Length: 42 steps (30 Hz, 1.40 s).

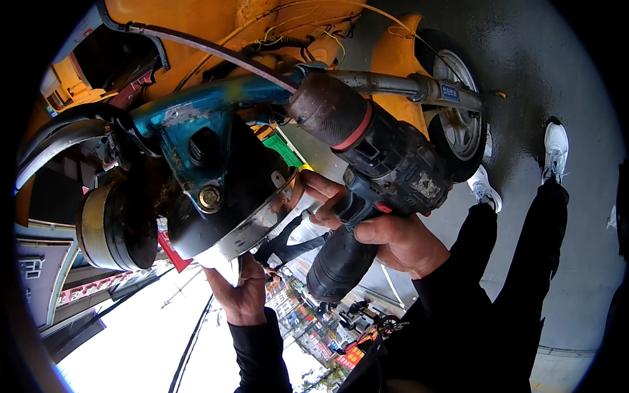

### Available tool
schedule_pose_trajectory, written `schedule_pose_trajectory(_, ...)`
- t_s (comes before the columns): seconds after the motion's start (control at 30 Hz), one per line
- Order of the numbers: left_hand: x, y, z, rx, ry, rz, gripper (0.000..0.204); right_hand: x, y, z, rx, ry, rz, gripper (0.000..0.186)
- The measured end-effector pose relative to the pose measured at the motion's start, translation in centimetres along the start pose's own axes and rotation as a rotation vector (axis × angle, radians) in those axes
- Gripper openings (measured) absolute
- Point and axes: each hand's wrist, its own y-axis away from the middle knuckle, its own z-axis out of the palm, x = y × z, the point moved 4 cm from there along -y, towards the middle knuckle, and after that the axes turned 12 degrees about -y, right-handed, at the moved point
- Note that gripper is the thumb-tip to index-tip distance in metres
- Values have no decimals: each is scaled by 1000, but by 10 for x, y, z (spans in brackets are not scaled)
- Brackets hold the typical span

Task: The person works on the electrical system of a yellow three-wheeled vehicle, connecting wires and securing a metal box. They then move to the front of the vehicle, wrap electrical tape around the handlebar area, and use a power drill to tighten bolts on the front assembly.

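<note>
My right hand [406,242] is wrapped round the handle of a worn black power drill [400,154], its chuck [331,111] pointing to the upper left. The fingertips come close to the bright rim of a round black headlight [223,196]; I cannot tell whether they touch it. The headlight hangs from a blue metal bracket [196,131] with a bolt [209,198]. From below, my left hand [242,291] grips the headlight's lower edge with bent fingers, partly hidden behind it. A long reddish-brown strip [216,49] reaches the chuck; whether it is joined there is unclear.
Orange body panels [170,19] with loose thin wires stand behind the bracket. A front wheel [462,124] is at the right, and a round black-and-brass part [118,226] at the left. White shoes [555,150] stand on wet grey ground. People and street signs [350,357] show lower down.
</note>
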Motion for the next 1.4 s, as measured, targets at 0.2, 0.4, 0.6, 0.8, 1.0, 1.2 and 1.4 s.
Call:
schedule_pose_trajectory(0.2,7,8,-7,-2,6,57,44,8,10,-8,-45,-59,-11,38)
schedule_pose_trajectory(0.4,13,6,-14,128,48,75,41,14,14,-12,-36,-68,-32,59)
schedule_pose_trajectory(0.6,25,0,-22,126,-18,122,32,18,7,-12,-34,-43,-7,80)
schedule_pose_trajectory(0.8,24,5,-11,146,-134,165,32,13,5,-15,-58,-65,-8,70)
schedule_pose_trajectory(1.0,18,4,3,192,-124,181,37,19,4,-25,54,-126,-35,62)
schedule_pose_trajectory(1.2,17,5,0,169,-48,271,42,5,-21,-22,41,-161,-70,65)
schedule_pose_trajectory(1.4,3,5,14,171,14,299,46,5,-26,-15,75,-157,-117,61)
